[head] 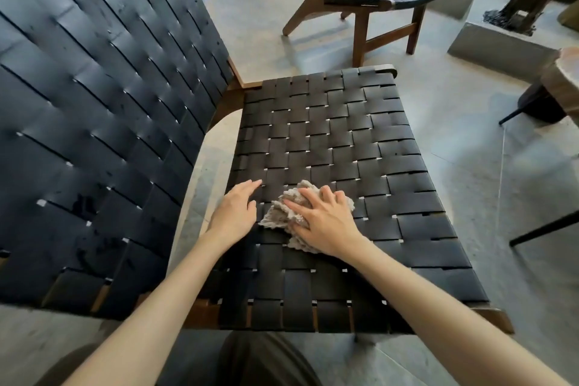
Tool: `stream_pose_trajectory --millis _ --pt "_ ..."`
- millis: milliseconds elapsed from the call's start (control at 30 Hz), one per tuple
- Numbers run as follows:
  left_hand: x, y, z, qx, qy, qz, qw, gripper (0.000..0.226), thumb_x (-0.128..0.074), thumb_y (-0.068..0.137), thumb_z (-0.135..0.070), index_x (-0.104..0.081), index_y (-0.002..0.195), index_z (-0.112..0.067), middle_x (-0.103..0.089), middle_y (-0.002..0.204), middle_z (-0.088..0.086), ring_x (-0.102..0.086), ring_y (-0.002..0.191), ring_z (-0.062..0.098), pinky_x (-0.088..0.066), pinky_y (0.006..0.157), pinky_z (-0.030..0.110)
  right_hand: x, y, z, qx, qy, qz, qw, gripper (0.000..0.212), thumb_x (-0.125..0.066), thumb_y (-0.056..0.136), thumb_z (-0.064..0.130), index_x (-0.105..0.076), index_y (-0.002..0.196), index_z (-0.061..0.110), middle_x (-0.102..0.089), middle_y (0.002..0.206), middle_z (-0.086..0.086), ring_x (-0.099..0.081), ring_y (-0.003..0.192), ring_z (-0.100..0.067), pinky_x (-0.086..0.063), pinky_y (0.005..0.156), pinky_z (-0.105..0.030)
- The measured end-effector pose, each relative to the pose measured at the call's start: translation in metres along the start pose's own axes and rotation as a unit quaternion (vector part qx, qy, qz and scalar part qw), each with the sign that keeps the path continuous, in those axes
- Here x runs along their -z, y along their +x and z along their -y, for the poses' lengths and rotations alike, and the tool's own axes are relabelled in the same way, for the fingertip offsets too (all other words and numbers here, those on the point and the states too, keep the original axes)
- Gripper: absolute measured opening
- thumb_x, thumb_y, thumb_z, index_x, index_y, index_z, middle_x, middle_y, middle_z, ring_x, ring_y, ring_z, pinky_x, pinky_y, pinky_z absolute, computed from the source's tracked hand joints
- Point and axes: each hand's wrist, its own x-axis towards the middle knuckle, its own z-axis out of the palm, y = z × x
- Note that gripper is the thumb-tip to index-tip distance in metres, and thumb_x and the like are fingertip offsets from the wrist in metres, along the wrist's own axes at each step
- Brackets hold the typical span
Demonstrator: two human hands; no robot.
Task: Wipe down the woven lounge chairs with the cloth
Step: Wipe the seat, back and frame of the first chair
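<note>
On the near lounge chair's woven seat point(332, 141), my left hand point(233, 213) lies flat, fingers straight; just right of it, my right hand point(327, 224) holds the crumpled cloth point(277, 213) down, fingers curled into it.

Backrest point(94, 103) cut off left and top, cloth point(279, 216) partly under right hand point(326, 222)
</note>
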Motion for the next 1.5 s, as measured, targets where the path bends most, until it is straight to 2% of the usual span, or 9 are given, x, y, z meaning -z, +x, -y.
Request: stream_pose_trajectory --millis 133,333,500,700,933,1167,1300,1400,1500 --pt "-0.007 0.013 -0.012 -0.004 0.025 0.014 1.000 0.050 -0.043 0.100 -0.017 -0.032 0.149 -0.026 -0.025 0.157 -0.002 -0.015 0.147 0.022 -0.019 0.117 0.039 0.008 0.016 -0.085 -0.090 -0.079 -0.075 0.990 0.056 -0.074 0.069 0.044 -0.064 0.122 0.029 -0.061 0.116 -0.006 -0.034 0.101 -0.028 -0.043 0.077 -0.042" --pt "-0.037 0.044 -0.023 -0.023 0.096 0.037 0.994 0.052 -0.036 0.102 -0.035 -0.019 0.151 -0.036 -0.006 0.161 -0.005 0.005 0.148 0.030 -0.006 0.118 0.053 0.014 0.027 -0.176 -0.342 0.037 -0.042 0.938 0.060 -0.037 0.092 0.062 -0.022 0.147 0.047 -0.012 0.160 -0.001 -0.012 0.141 -0.040 -0.012 0.111 -0.056" --pt "-0.067 0.051 -0.024 -0.012 0.168 0.012 0.986 0.052 -0.018 0.101 -0.047 -0.003 0.151 -0.042 0.006 0.161 -0.007 0.014 0.147 0.025 0.009 0.115 0.054 0.004 0.035 -0.166 -0.291 0.042 -0.094 0.951 0.058 -0.037 0.090 0.040 -0.034 0.148 0.035 -0.028 0.157 0.003 -0.019 0.145 -0.029 -0.018 0.113 -0.044" --pt "-0.074 0.049 -0.018 -0.026 0.156 -0.047 0.986 0.050 -0.026 0.101 -0.044 -0.016 0.150 -0.041 -0.008 0.161 -0.007 0.003 0.148 0.023 0.005 0.117 0.053 -0.001 0.027 -0.154 -0.053 0.059 -0.106 0.991 0.061 -0.039 0.082 0.024 -0.047 0.142 0.022 -0.042 0.149 0.001 -0.035 0.140 -0.026 -0.032 0.111 -0.045" --pt "-0.077 0.052 -0.018 -0.031 0.142 -0.074 0.987 0.049 -0.031 0.100 -0.042 -0.023 0.149 -0.040 -0.013 0.160 -0.007 -0.001 0.148 0.022 0.005 0.117 0.051 0.008 0.081 -0.172 -0.221 0.073 -0.110 0.966 0.065 -0.055 0.089 0.014 -0.032 0.149 0.021 -0.027 0.157 -0.001 -0.014 0.147 -0.029 -0.012 0.119 -0.040" --pt "-0.078 0.049 -0.013 -0.028 0.143 -0.070 0.987 0.051 -0.020 0.098 -0.045 -0.023 0.149 -0.040 -0.014 0.160 -0.007 -0.003 0.148 0.021 0.003 0.117 0.050 -0.005 0.048 -0.133 0.017 0.077 -0.075 0.994 0.063 -0.054 0.086 0.005 -0.040 0.146 0.018 -0.035 0.153 -0.002 -0.028 0.143 -0.026 -0.015 0.117 -0.035" --pt "-0.077 0.047 -0.010 -0.042 0.138 -0.072 0.987 0.061 -0.005 0.091 -0.047 -0.021 0.149 -0.038 -0.015 0.159 -0.006 -0.004 0.148 0.020 0.004 0.117 0.047 0.011 0.084 -0.188 -0.176 0.017 -0.108 0.978 0.068 -0.061 0.087 0.017 -0.033 0.149 0.019 -0.030 0.156 -0.003 -0.022 0.145 -0.030 -0.004 0.120 -0.043" --pt "-0.076 0.048 -0.011 -0.043 0.124 -0.080 0.988 0.060 -0.008 0.091 -0.045 -0.027 0.147 -0.038 -0.021 0.158 -0.007 -0.008 0.148 0.018 0.003 0.118 0.046 0.005 0.107 -0.161 -0.282 0.079 -0.155 0.943 0.062 -0.055 0.087 0.012 -0.038 0.146 0.016 -0.034 0.154 -0.005 -0.025 0.143 -0.028 -0.012 0.117 -0.039" --pt "-0.075 0.049 -0.011 -0.039 0.114 -0.082 0.989 0.053 -0.021 0.095 -0.038 -0.030 0.147 -0.036 -0.025 0.157 -0.007 -0.010 0.148 0.017 0.002 0.119 0.045 -0.018 0.124 -0.091 -0.164 0.131 -0.180 0.961 0.056 -0.049 0.080 0.002 -0.052 0.135 0.009 -0.049 0.143 -0.010 -0.041 0.134 -0.031 -0.028 0.108 -0.038"
